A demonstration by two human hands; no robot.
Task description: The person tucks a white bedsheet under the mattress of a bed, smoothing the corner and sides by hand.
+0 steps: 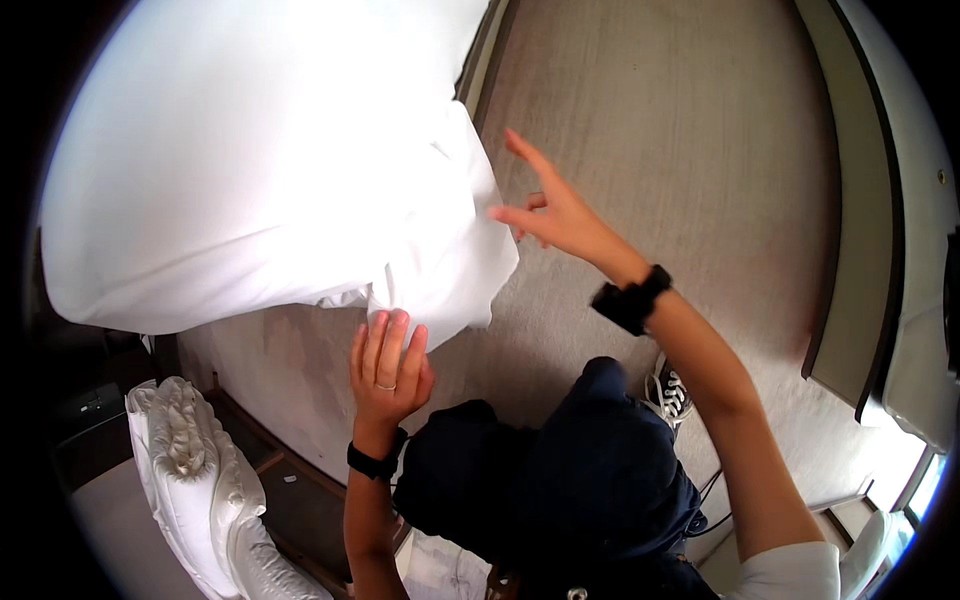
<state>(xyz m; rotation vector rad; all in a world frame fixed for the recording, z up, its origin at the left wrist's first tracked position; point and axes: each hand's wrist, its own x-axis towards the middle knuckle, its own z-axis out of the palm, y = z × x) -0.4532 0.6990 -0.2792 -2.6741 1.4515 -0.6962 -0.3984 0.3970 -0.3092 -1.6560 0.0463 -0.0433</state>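
Observation:
A large white sheet [225, 165] covers a bed at the upper left, and its creased corner hangs over the edge. At that corner's lower side my left hand [391, 367] lies with its fingers extended against the hanging cloth; a ring is on one finger. It does not appear to grip the fabric, though its fingertips lie over the folds. My right hand [544, 206] is just right of the corner, above the floor, its fingers apart and nothing held. Whether its thumb touches the cloth cannot be told. Both wrists wear black bands.
Folded white bedding [199, 480] rests at the lower left beside a dark wooden frame [300, 495]. A carpeted floor [660, 112] runs between the bed and a long pale piece of furniture [855, 187] at the right. My bent knees and a dark laced shoe [669, 394] are below.

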